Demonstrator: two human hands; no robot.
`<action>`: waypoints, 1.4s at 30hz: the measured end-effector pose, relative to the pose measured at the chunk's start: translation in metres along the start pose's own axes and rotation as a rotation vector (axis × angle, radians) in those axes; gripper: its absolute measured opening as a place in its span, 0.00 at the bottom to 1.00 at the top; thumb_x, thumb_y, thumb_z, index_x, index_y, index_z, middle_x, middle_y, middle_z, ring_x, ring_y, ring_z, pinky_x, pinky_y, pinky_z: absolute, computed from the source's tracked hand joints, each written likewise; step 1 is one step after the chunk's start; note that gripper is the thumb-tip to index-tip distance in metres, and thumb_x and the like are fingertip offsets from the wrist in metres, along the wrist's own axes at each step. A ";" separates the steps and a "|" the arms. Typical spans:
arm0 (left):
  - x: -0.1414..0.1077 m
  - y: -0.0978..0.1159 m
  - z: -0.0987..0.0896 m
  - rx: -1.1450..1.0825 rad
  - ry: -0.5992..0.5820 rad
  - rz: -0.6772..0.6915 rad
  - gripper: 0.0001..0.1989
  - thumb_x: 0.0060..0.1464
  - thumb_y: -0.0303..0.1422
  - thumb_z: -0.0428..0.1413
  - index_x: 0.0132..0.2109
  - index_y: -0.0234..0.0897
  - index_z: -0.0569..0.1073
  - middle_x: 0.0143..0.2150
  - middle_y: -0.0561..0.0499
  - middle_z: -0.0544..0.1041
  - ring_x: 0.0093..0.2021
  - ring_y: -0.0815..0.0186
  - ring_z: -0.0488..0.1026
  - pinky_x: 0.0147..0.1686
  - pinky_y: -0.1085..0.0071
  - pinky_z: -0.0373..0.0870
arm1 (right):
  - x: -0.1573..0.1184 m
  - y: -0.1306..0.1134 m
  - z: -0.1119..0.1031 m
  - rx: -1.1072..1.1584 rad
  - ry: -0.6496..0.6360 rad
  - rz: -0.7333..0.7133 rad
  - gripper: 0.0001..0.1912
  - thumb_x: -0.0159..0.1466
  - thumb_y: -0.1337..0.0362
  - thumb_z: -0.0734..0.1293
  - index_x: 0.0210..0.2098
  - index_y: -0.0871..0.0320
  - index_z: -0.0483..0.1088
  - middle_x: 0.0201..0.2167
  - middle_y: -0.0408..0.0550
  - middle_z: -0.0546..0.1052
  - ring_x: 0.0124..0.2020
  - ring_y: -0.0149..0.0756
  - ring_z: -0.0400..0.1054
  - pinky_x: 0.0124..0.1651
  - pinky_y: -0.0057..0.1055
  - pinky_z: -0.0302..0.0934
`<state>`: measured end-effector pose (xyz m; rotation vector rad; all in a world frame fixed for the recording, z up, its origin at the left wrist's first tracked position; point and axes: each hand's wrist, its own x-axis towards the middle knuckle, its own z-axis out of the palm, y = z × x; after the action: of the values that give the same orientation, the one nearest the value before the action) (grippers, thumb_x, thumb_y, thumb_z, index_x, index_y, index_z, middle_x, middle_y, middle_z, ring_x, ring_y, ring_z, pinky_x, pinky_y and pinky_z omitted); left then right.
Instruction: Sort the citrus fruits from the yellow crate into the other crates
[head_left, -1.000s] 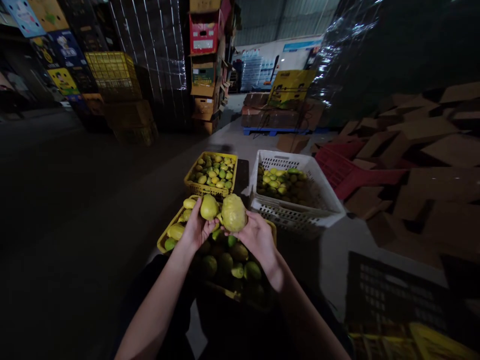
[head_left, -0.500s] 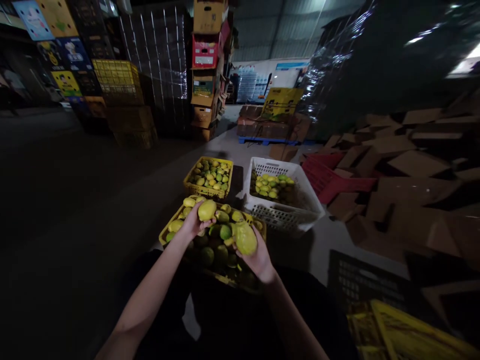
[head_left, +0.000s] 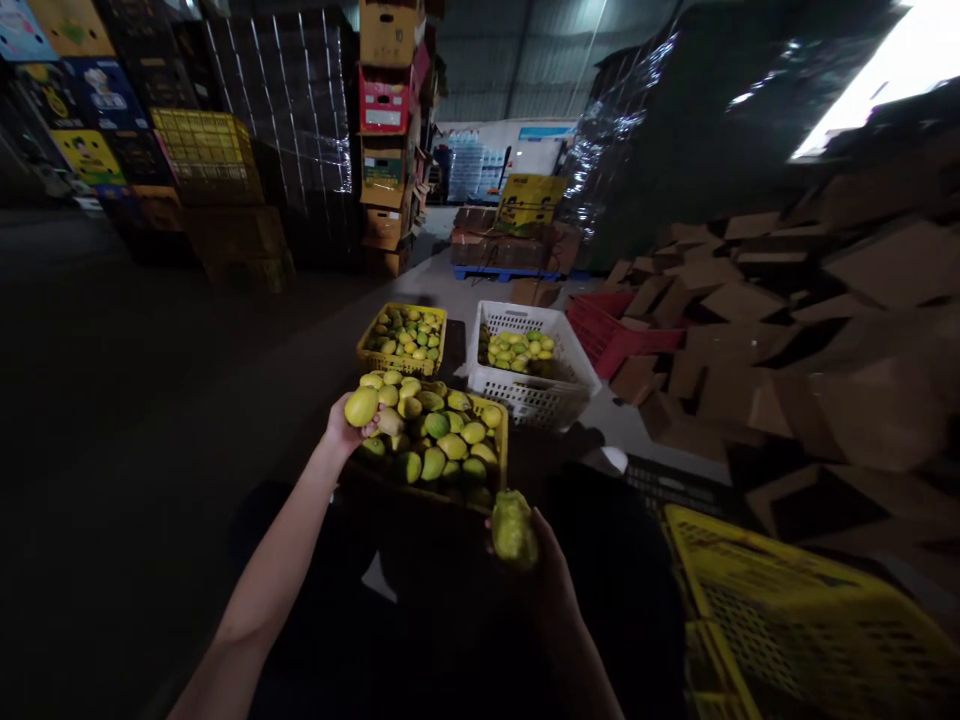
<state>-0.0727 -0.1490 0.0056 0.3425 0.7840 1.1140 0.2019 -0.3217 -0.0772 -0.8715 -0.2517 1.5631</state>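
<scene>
In my left hand (head_left: 346, 428) is a smooth yellow lemon (head_left: 361, 406), held above the left edge of the nearest yellow crate (head_left: 504, 440). That crate is heaped with yellow and green lemons (head_left: 451, 446). My right hand (head_left: 551, 565) grips a larger, bumpy yellow-green lemon (head_left: 514, 530) low down, on the near right side of the crate and apart from it. The fingers of both hands are partly hidden behind the fruit.
Behind stand a smaller yellow crate (head_left: 364, 356) of lemons and a white crate (head_left: 577, 350) partly filled with lemons. A yellow crate (head_left: 810, 590) is at the lower right. Flattened cardboard (head_left: 750, 370) and a red crate (head_left: 600, 335) lie to the right.
My left hand has moved left with its lemon. My right hand has drawn down and nearer to me with the bumpy one. The view has turned right, showing more of the lower-right crate.
</scene>
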 end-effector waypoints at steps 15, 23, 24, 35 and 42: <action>-0.036 -0.079 -0.020 0.244 0.146 -0.160 0.16 0.61 0.39 0.47 0.37 0.29 0.71 0.21 0.41 0.76 0.15 0.64 0.71 0.11 0.76 0.64 | 0.012 0.012 0.000 -0.106 0.198 -0.106 0.24 0.41 0.49 0.78 0.34 0.54 0.76 0.35 0.46 0.81 0.40 0.43 0.74 0.40 0.35 0.71; -0.091 -0.132 -0.037 0.102 0.159 -0.122 0.16 0.59 0.40 0.53 0.34 0.29 0.73 0.24 0.44 0.77 0.13 0.70 0.68 0.11 0.78 0.60 | -0.003 0.011 -0.021 -0.132 0.046 -0.119 0.20 0.39 0.63 0.80 0.33 0.49 0.78 0.37 0.43 0.81 0.45 0.47 0.74 0.45 0.36 0.71; -0.094 -0.136 -0.040 0.097 0.163 -0.139 0.17 0.59 0.40 0.52 0.33 0.29 0.73 0.22 0.44 0.76 0.12 0.70 0.66 0.10 0.79 0.57 | 0.000 0.012 -0.026 -0.126 0.072 -0.120 0.20 0.39 0.63 0.80 0.33 0.49 0.78 0.36 0.42 0.81 0.44 0.46 0.75 0.43 0.35 0.72; -0.098 -0.132 -0.059 0.087 0.293 -0.086 0.18 0.63 0.37 0.46 0.32 0.29 0.73 0.23 0.42 0.76 0.13 0.70 0.66 0.12 0.77 0.56 | 0.033 0.038 -0.049 -0.198 0.188 -0.082 0.22 0.41 0.56 0.80 0.37 0.45 0.78 0.41 0.39 0.81 0.51 0.44 0.72 0.48 0.34 0.71; -0.051 -0.127 -0.057 -0.067 0.381 -0.106 0.10 0.62 0.35 0.49 0.44 0.34 0.70 0.25 0.47 0.77 0.15 0.68 0.70 0.13 0.78 0.63 | 0.056 0.030 -0.031 -0.148 0.187 -0.052 0.21 0.41 0.54 0.79 0.36 0.44 0.78 0.41 0.42 0.81 0.50 0.48 0.73 0.51 0.42 0.70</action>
<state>-0.0395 -0.2558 -0.0916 0.0287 1.0844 1.1167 0.2018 -0.2860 -0.1383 -1.1116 -0.2552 1.4169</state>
